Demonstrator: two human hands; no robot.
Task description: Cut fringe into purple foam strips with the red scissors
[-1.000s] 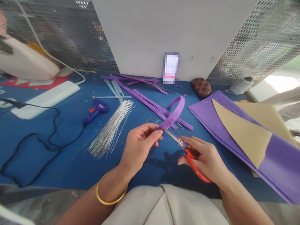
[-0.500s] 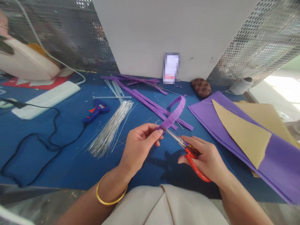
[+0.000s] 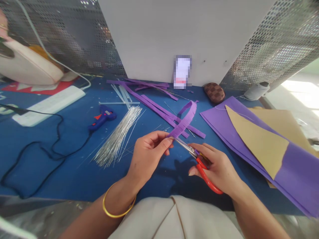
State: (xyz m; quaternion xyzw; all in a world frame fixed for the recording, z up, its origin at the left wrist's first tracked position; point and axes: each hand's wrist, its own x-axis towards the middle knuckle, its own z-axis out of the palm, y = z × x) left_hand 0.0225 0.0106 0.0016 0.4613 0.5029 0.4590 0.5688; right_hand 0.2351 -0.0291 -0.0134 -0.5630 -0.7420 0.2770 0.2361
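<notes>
My left hand [image 3: 152,149] pinches the near end of a purple crepe paper strip [image 3: 185,121] between thumb and fingers. The strip rises away from me and curls over in a loop; small cuts show along its edge. Red-handled scissors [image 3: 205,176] are in my right hand [image 3: 216,166], fingers through the handles. Their blade tips touch the strip's edge right beside my left fingertips. Behind the loop, more purple strips [image 3: 154,108] lie across the blue table [image 3: 149,186]. A bundle of thin silver wires [image 3: 118,137] rests to the left of my left hand.
On the left are a blue glue gun [image 3: 102,118] with its black cord, glue sticks [image 3: 123,94] and a white power strip [image 3: 50,104]. Purple paper sheets [image 3: 299,172] and brown paper [image 3: 259,139] cover the right side. A phone [image 3: 182,71] leans on the back panel near a checkered pouch [image 3: 214,93].
The scissors and my right hand have shifted very slightly left, and the blades look closer together. My left hand keeps its grip on the strip.
</notes>
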